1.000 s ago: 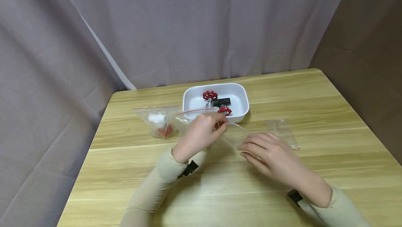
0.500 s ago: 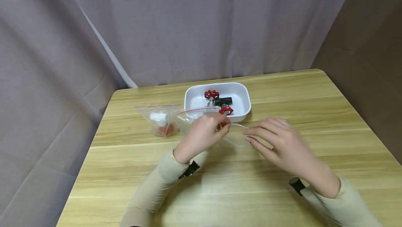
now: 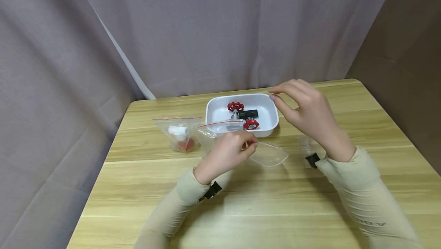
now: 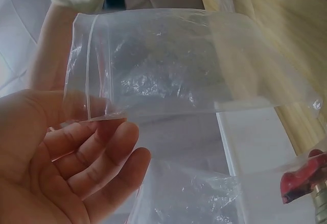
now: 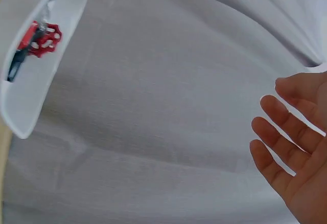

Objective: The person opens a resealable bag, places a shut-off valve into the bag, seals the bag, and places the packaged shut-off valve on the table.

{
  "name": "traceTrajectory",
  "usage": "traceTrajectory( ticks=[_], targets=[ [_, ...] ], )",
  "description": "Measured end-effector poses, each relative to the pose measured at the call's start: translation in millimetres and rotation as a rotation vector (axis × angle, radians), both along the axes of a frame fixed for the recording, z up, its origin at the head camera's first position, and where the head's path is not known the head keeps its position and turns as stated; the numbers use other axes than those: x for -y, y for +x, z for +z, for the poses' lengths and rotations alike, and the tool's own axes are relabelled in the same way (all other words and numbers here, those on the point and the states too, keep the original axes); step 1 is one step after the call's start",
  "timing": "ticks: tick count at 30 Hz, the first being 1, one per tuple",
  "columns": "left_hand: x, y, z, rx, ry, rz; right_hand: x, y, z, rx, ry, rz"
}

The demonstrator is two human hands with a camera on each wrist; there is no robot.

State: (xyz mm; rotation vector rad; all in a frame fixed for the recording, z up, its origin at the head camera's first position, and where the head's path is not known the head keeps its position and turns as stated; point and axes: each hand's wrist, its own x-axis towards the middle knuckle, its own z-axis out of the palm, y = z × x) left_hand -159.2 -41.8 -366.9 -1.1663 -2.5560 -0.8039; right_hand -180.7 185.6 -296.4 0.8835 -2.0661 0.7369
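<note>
My left hand [image 3: 228, 150] pinches the zip-strip end of a clear zip bag [image 3: 270, 156], which sticks out to the right with its mouth partly parted. In the left wrist view nothing shows inside that bag [image 4: 168, 63]. My right hand [image 3: 306, 108] is raised by the right rim of a white tray [image 3: 270, 115], fingers spread loosely and holding nothing. Inside the tray are a valve with a red handwheel [image 3: 235, 106], a black pipe fitting [image 3: 249, 114] and a second red-handled valve [image 3: 251, 124].
Left of the tray stands a red-striped zip bag [image 3: 162, 126] with a white pipe fitting [image 3: 177, 130] and a red part [image 3: 185, 144]. Another red-striped bag [image 3: 206, 136] stands before the tray. A flat clear bag [image 3: 304, 141] lies under the right forearm.
My right hand has let go of the bag's edge and moved up and away to the tray's right side. My left hand keeps its pinch on the bag, nearly in place.
</note>
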Motion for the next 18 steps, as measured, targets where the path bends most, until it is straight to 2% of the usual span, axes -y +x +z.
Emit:
traceTrajectory(
  ticks=[4,8,13,18],
  targets=[
    [2,0.8,1.1,0.003,-0.008,0.001,7,-9.8,11.3,0.018,-0.012,-0.009],
    [2,2.0,1.7,0.012,-0.016,0.002,10,-22.4,14.5,0.088,0.001,-0.011],
    [2,3.1,1.3,0.014,-0.033,-0.003,15,-41.6,6.2,0.261,0.021,0.009],
    [2,2.6,-1.1,0.014,-0.045,-0.01,25,-64.6,0.3,0.455,0.084,-0.005]
  ],
)
